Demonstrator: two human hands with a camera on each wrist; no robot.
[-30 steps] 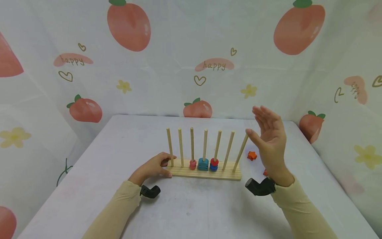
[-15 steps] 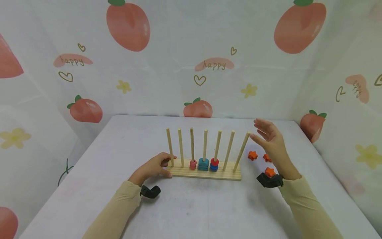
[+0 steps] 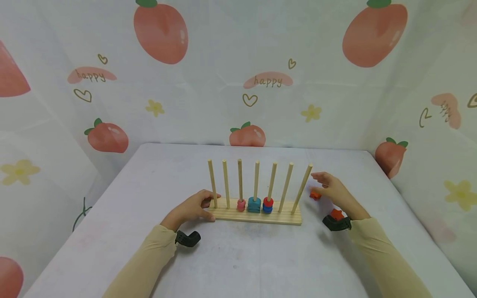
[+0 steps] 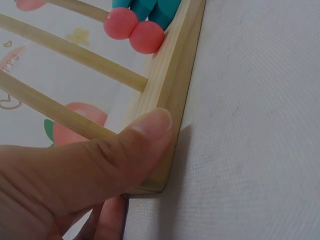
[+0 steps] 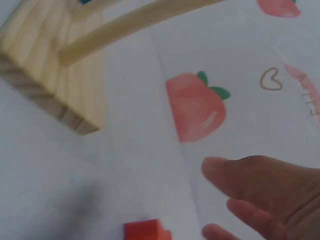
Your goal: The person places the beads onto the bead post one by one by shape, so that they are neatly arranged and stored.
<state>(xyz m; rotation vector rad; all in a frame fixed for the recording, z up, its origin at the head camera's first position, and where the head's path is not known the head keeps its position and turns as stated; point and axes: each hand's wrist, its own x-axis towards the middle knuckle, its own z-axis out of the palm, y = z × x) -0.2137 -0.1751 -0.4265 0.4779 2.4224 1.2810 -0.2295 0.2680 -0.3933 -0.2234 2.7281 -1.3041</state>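
A wooden peg stand (image 3: 257, 219) with several upright pegs sits mid-table in the head view. My left hand (image 3: 188, 212) grips its left end; the left wrist view shows the thumb (image 4: 150, 125) pressed on the base's edge. Pink beads (image 3: 241, 205), teal pieces (image 3: 254, 205) and a red bead (image 3: 268, 201) above a blue bead (image 3: 267, 210) are threaded on three neighbouring pegs. Right of the stand, my right hand (image 3: 337, 194) hovers with loosely bent fingers, holding nothing visible. One orange star bead (image 3: 314, 195) lies near its fingertips, another star bead (image 3: 337, 214) by the wrist.
The white table (image 3: 238, 265) reaches back to a cloth backdrop (image 3: 208, 82) printed with fruit. Black wrist cameras (image 3: 188, 239) sit on both wrists. The tall pegs (image 3: 302, 188) stand close to the right hand's left side. A green cord (image 3: 80, 214) hangs by the table's left edge.
My right hand has come down from beside the rightmost peg's top toward the orange star beads, now covering one of them. The left hand and the stand have stayed put.
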